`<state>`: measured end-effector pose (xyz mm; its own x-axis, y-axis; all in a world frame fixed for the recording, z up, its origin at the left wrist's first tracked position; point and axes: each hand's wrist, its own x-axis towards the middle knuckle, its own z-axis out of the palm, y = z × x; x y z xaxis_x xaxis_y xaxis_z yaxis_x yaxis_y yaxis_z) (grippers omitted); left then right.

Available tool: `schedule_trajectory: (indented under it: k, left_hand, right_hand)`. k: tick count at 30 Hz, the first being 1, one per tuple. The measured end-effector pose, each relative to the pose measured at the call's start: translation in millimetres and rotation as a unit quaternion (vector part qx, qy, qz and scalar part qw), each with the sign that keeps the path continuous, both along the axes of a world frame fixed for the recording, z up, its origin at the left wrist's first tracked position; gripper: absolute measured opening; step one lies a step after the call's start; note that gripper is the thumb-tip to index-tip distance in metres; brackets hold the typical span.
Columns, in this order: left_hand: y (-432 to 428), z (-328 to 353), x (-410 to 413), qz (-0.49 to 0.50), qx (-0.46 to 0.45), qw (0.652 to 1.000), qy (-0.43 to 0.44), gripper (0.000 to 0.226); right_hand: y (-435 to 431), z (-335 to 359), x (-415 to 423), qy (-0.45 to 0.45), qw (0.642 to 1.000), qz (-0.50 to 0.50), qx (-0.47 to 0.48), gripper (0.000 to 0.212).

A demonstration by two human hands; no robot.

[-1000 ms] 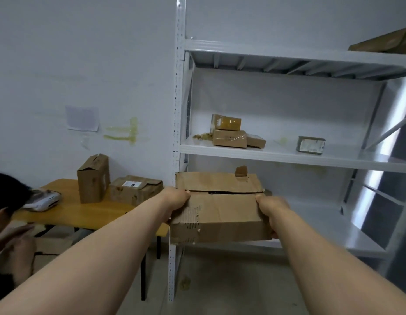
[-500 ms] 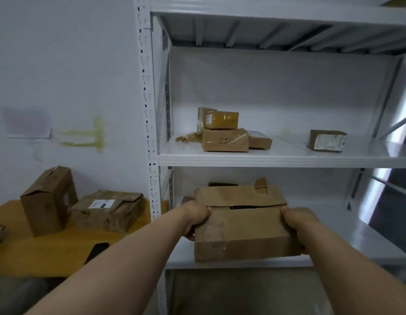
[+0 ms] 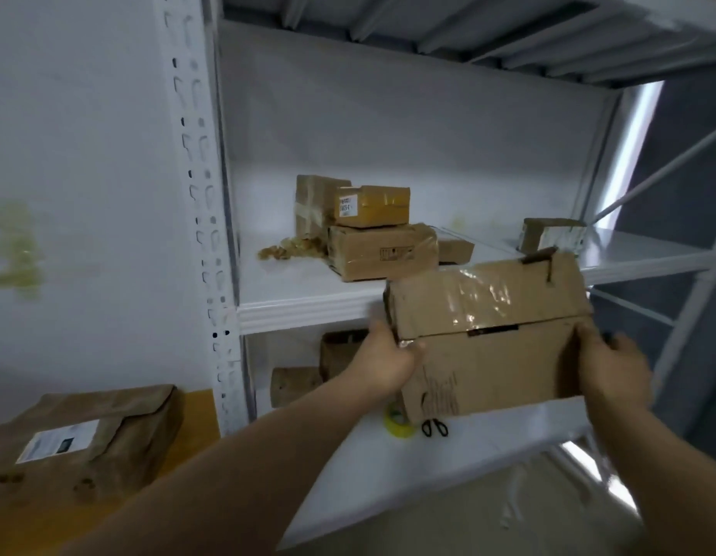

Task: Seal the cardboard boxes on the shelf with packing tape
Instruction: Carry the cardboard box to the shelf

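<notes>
At the far left a labelled brown parcel [image 3: 79,439] lies on the table [image 3: 200,411], just outside the rack's perforated upright [image 3: 200,234]. On the middle shelf [image 3: 308,307], near its left end, a small stack of taped boxes [image 3: 382,250] stands with a crumpled brown wad [image 3: 292,248] beside it.

The left hand [image 3: 388,359] holds the left end of the box [image 3: 493,335], its grip clamped there with the thumb on the front face and the fingers hidden behind. The box hangs in the air in front of the middle shelf's front edge, tilted, and touches neither shelf. Glossy tape covers its lid, but a dark slit shows where the lid meets the front wall. The right hand [image 3: 613,367] is clamped on the right end in the same way.

Below the box, near the front edge of the lower shelf [image 3: 489,443], lie a yellow tape roll [image 3: 398,425] and black scissors [image 3: 434,427]. Two more boxes [image 3: 296,383] sit at the back left of that shelf. A small box [image 3: 549,234] stands alone near the right end of the middle shelf.

The step looks like moving the box to a place where it can be taped. It would go best set down flat on bare shelf, clear of the stack, with the slit side facing out. Keeping both ends level should stop the loose lid from lifting.
</notes>
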<state>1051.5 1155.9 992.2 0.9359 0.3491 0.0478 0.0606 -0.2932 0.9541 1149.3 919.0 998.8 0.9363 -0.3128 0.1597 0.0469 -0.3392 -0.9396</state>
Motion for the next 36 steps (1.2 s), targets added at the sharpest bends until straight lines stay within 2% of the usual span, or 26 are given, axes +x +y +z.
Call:
schedule_trajectory:
  k: [3,6,8,10,12,14,16,23,25,29,33,36]
  left_hand:
    - [14.3,14.2,1.9,-0.068,-0.027,0.997,-0.032,0.043]
    - [21.1,2.0,4.5,-0.116,-0.069,0.990,0.044,0.070]
    - [23.0,-8.7,5.4,-0.128,-0.084,0.981,0.121,0.078]
    - [26.2,-13.4,8.1,-0.137,-0.083,0.970,0.184,0.072]
    - [29.4,-11.5,9.8,-0.143,-0.087,0.960,0.223,0.051]
    - [32.2,-6.3,6.8,-0.135,-0.110,0.955,0.240,0.024]
    - [38.5,-2.8,4.7,-0.118,-0.109,0.957,0.243,0.012]
    - [75.0,-25.6,30.9,-0.016,-0.094,0.955,0.282,0.026]
    - [82.4,-38.9,38.6,-0.004,-0.087,0.950,0.299,0.028]
    - [89.4,-71.6,52.4,-0.014,-0.050,0.931,0.362,0.022]
    - [89.9,-94.9,88.6,0.005,-0.109,0.933,0.343,0.025]
    - [92.7,-110.0,135.3,0.038,-0.082,0.945,0.315,0.028]
  right_hand:
    - [12.3,22.7,-19.1,-0.050,0.995,-0.078,0.047,0.035]
    - [13.0,19.2,-28.8,0.013,0.996,-0.092,-0.008,0.044]
    - [12.0,8.3,-37.5,0.076,0.992,-0.095,-0.015,0.046]
    - [8.2,-3.1,-36.1,0.141,0.984,-0.103,-0.018,0.060]
    - [7.7,-7.8,-31.9,0.179,0.979,-0.096,-0.030,0.068]
    - [13.9,-6.3,-28.5,0.199,0.975,-0.074,-0.065,0.066]
    - [26.5,-5.7,-26.4,0.202,0.975,-0.051,-0.080,0.061]
    - [65.6,-48.8,-1.8,0.259,0.964,0.022,-0.062,0.036]
    - [72.1,-61.8,12.8,0.277,0.958,0.041,-0.056,0.035]
    - [84.5,-62.2,37.2,0.306,0.941,0.077,-0.123,0.034]
    - [93.2,-75.6,88.1,0.296,0.939,0.103,-0.140,0.025]
    - [104.3,-102.9,133.5,0.288,0.942,0.118,-0.129,0.023]
